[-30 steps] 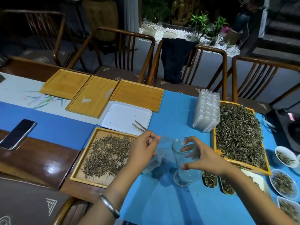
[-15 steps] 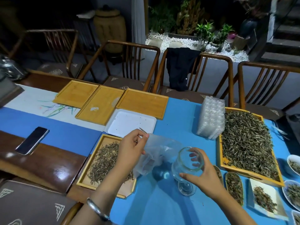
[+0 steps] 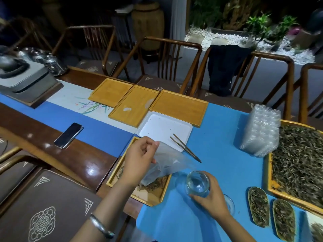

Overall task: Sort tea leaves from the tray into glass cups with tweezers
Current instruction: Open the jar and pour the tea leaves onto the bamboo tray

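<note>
Head view: clear, empty glass cup (image 3: pixel 197 183), tilted.

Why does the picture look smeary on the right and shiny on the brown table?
Head view: the big tea tray at the right edge is motion-blurred, and the edges bend from the wide lens; the brown table throws back white glare spots; the tweezers in the middle stay fairly sharp.

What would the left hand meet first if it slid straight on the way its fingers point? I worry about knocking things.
Probably the tweezers, lying half on the white tray. The left hand points right with a clear plastic bag; heights are unclear.
</note>
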A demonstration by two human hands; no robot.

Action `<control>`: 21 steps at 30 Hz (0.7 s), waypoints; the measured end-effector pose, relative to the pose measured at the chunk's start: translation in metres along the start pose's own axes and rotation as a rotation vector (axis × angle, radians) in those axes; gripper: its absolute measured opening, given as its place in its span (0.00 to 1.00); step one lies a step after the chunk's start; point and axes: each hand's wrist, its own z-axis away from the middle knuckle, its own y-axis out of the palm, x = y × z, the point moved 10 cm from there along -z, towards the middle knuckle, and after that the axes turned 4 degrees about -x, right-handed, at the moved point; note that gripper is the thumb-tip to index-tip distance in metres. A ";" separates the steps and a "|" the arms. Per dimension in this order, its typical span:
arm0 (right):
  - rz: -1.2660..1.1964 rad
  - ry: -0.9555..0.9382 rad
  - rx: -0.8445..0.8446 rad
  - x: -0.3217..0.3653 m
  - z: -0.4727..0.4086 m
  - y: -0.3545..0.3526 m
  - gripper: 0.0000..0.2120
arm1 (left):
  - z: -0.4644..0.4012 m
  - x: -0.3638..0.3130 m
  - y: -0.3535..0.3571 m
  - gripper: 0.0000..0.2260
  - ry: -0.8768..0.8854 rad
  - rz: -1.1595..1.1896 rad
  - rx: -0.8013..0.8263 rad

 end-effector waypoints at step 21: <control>-0.035 -0.009 0.174 0.215 -0.049 0.131 0.65 | -0.037 -0.020 -0.140 0.11 0.029 0.084 -0.337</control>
